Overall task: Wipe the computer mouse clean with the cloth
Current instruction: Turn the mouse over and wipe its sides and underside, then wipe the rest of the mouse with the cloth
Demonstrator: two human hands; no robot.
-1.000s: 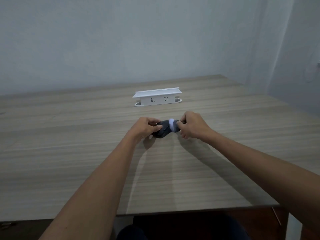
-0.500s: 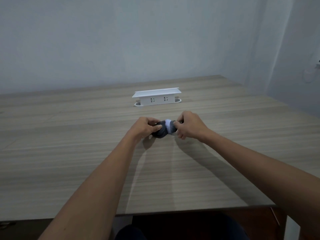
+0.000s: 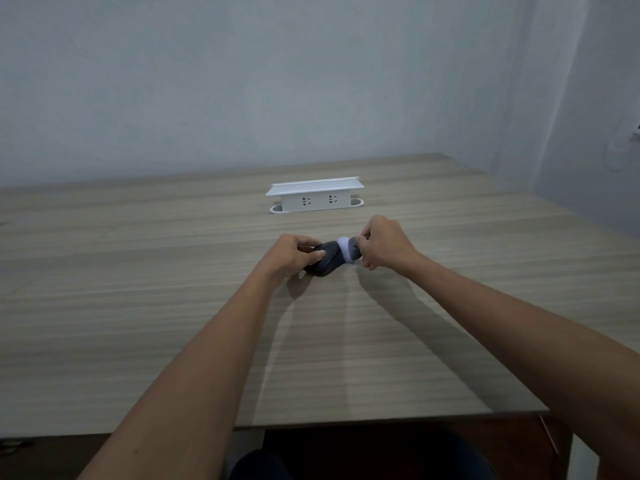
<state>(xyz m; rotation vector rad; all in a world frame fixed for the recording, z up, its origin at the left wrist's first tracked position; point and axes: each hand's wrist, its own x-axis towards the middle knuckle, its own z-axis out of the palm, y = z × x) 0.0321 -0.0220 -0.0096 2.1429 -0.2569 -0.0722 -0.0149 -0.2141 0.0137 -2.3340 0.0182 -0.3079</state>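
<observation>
A dark computer mouse [image 3: 325, 262] rests on the wooden table [image 3: 173, 289], tilted with its right end raised. My left hand [image 3: 292, 256] grips its left end with fingers curled over the top. A small white cloth [image 3: 344, 249] is pressed against the mouse's right end. My right hand [image 3: 381, 242] is closed on that cloth and covers most of it. The far side of the mouse is hidden by both hands.
A white power strip box [image 3: 315, 197] with two sockets facing me stands on the table behind the hands. A grey wall rises beyond it. The table's front edge [image 3: 381, 415] runs near my body, and its right edge slopes away at the right.
My right hand with the cloth has shifted slightly along the mouse's right end, from left back toward the right. My left hand has stayed in place on the mouse.
</observation>
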